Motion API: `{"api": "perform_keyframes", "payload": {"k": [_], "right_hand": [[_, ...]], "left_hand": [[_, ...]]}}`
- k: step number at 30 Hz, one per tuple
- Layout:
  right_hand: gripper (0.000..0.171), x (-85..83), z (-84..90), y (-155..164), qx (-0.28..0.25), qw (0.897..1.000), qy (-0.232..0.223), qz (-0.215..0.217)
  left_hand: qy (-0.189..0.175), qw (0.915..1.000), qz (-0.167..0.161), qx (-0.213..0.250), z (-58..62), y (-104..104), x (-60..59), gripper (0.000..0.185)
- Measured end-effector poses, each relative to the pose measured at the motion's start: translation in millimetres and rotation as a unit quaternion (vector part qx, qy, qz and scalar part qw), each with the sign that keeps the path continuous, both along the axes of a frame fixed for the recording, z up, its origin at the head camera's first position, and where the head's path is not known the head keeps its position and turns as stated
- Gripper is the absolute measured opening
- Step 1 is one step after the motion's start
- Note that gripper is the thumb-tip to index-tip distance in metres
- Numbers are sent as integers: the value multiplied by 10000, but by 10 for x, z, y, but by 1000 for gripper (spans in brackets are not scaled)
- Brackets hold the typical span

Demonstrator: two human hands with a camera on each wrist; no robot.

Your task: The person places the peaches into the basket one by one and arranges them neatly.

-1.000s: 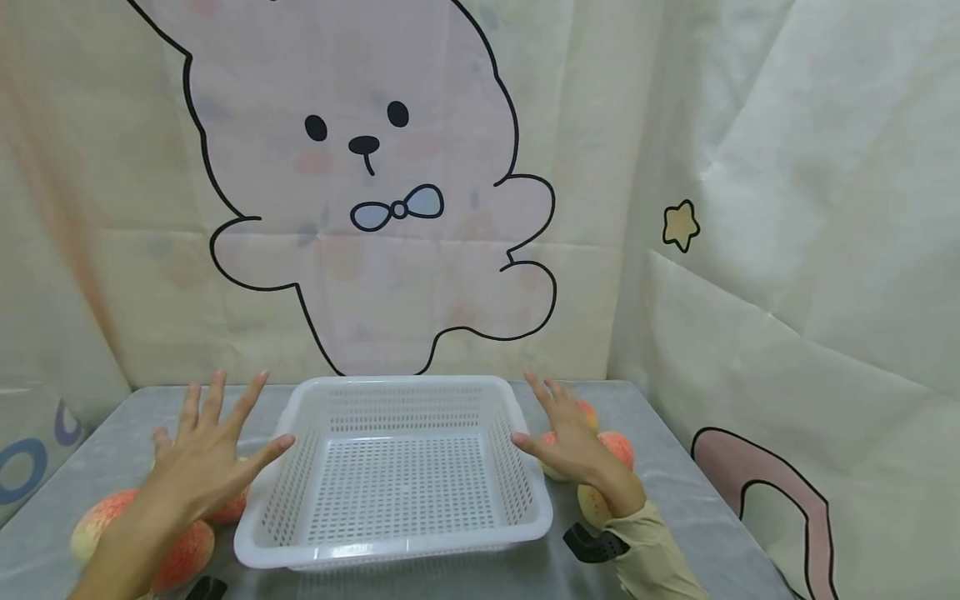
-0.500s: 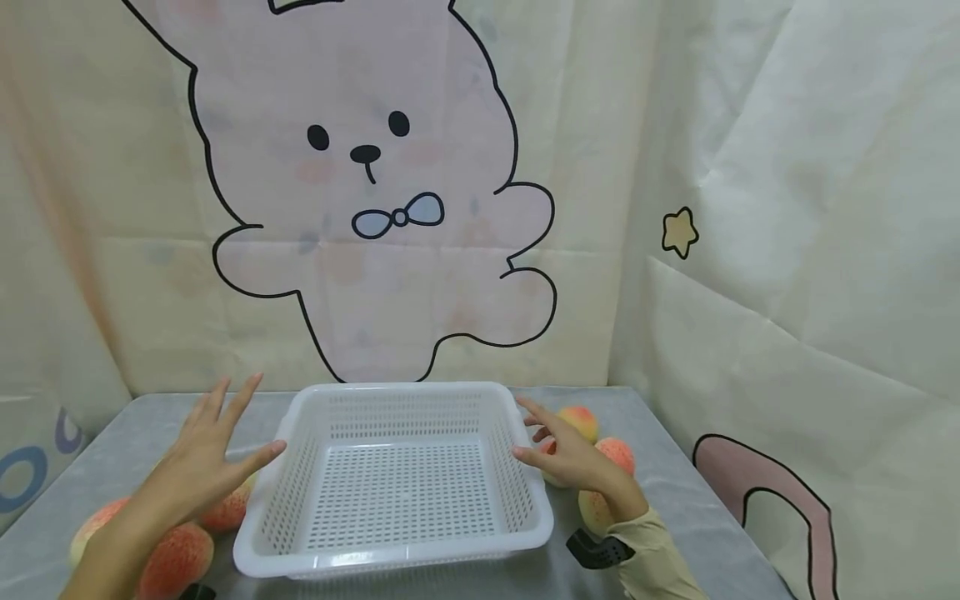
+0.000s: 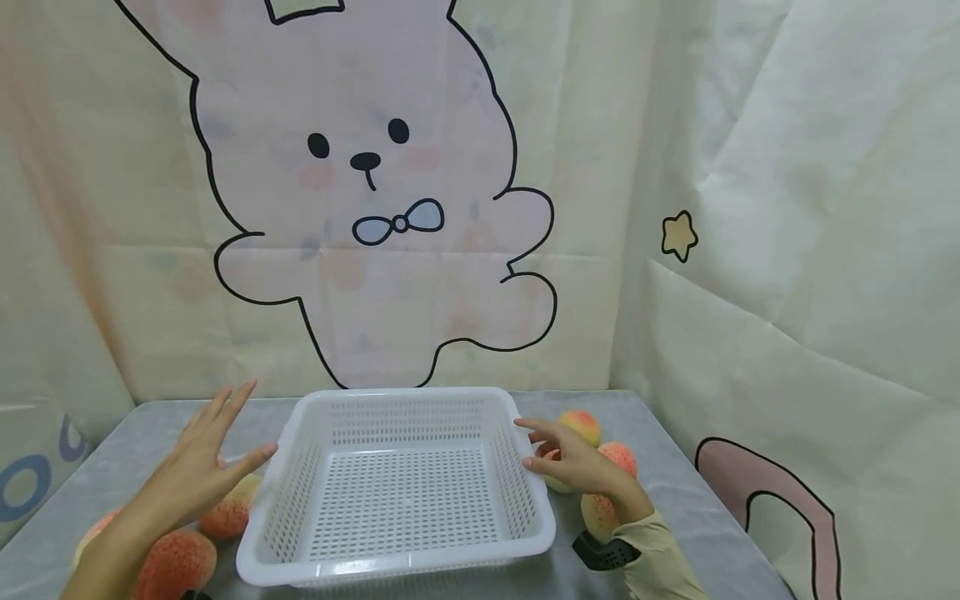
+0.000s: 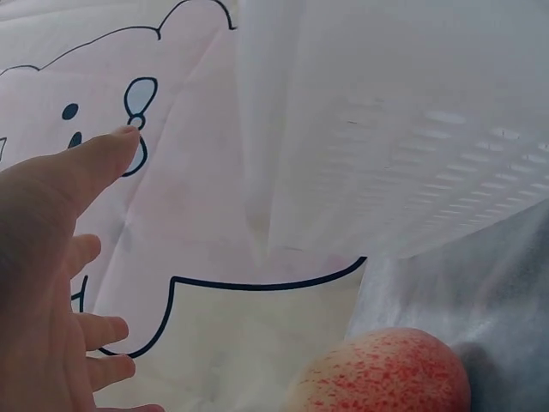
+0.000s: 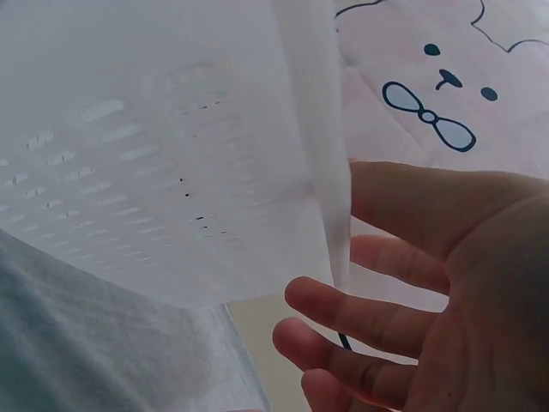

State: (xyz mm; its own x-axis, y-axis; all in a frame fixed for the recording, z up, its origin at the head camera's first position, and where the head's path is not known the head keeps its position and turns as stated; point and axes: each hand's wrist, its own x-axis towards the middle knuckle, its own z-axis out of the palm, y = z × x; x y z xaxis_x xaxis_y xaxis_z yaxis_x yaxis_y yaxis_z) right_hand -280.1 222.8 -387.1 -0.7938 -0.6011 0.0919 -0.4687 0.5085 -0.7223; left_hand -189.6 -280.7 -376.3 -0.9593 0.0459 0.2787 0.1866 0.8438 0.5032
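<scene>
Both hands are spread wide and hold nothing: the left hand [image 3: 198, 467] hovers left of the white basket [image 3: 397, 492], apart from it, and the right hand [image 3: 577, 462] sits at its right rim, seemingly to steady it. The basket stands centre frame on the grey bench [image 3: 675, 492]. Peaches [image 3: 228, 512] lie under each hand, flanking the basket; a rabbit curtain [image 3: 375, 192] hangs behind.
</scene>
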Motion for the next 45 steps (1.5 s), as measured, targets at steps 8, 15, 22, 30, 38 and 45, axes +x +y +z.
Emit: {"api": "perform_keyframes", "payload": {"k": [8,15,22,30,38,45], "right_hand": [[62,-57,-59,25,-252,9989,-336,212],[64,-105,-105,48,-382,9974,-510,340],[65,-103,-109,61,-414,9966,-583,400],[65,-137,-139,71,-423,9967,-490,494],[65,-144,-148,71,-582,9946,-605,604],[65,-139,-140,74,-662,9933,-662,678]], "left_hand": [[67,9982,-292,516,-3,-143,-10,89],[-23,9954,-544,788,-20,-335,4,82],[-509,9943,-678,652,-65,-595,64,74],[-1199,9900,-453,588,-105,-838,108,73],[-1482,9877,-347,345,-96,-1087,190,72],[-1013,9923,-644,295,-336,-1383,234,50]]}}
